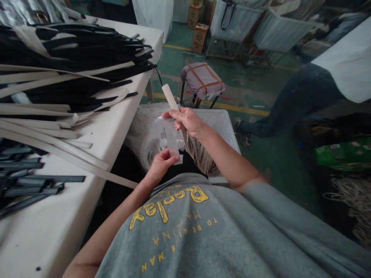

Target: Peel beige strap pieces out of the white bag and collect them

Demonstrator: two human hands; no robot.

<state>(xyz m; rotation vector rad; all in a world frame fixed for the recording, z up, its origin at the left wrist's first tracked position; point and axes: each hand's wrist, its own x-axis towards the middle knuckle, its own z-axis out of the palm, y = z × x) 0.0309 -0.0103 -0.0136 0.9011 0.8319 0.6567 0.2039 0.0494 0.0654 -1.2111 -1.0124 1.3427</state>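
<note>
My right hand (187, 120) is closed round a long cream strip (170, 96) that sticks up and away from me. A thin clear plastic sleeve (169, 137) hangs from that hand down to my left hand (160, 164), which pinches the sleeve's lower end. Both hands are held over my lap, just in front of a white bin (222, 121) holding a bundle of pale strips (199, 156).
A white table (52, 227) on my left carries a heap of black and cream strips (72, 65) and flat black pieces (26, 185). A padded stool (203, 79) stands beyond the bin. Another person's dark trouser leg (301, 100) crosses the green floor at right.
</note>
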